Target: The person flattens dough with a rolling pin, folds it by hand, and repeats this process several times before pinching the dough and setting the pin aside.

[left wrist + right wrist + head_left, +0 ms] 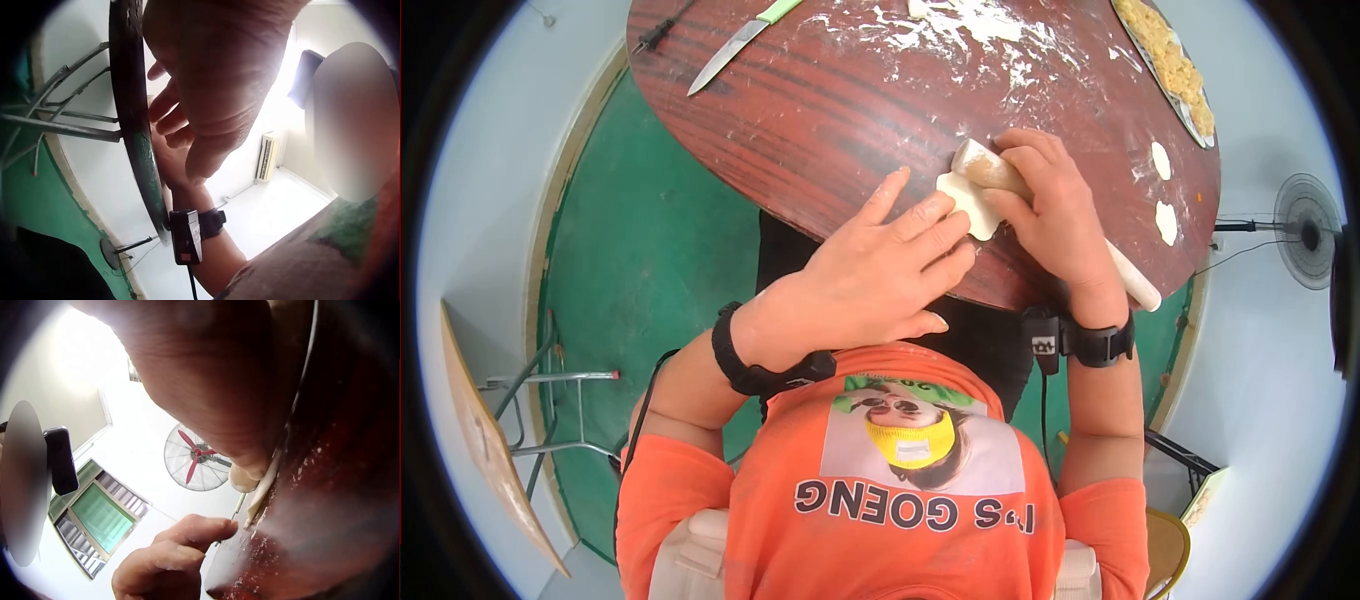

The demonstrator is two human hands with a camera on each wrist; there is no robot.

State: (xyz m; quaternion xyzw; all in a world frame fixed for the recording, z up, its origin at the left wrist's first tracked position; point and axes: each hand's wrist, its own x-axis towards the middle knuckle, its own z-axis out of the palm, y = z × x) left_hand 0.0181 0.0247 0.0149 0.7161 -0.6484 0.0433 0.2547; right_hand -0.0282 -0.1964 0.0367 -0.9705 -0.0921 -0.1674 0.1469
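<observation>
Your right grip is curled round the rolling pin, thumb and fingers wrapped about its shaft; one end shows beyond your fingers, the other past your wrist. Beneath the pin, near the front edge of the worktop, lies a flat, pale dough round. Your left grip holds nothing: its fingers are spread, their tips close by that dough, though you cannot tell from here whether they touch it. Farther to your right lie two small dough pieces, apart from each other, and beyond them a plate heaped with a yellow, crumbly food. White flour is scattered over the far middle. At far left rests a green-handled knife, with a black plug near it. A fan stands off to your right.
</observation>
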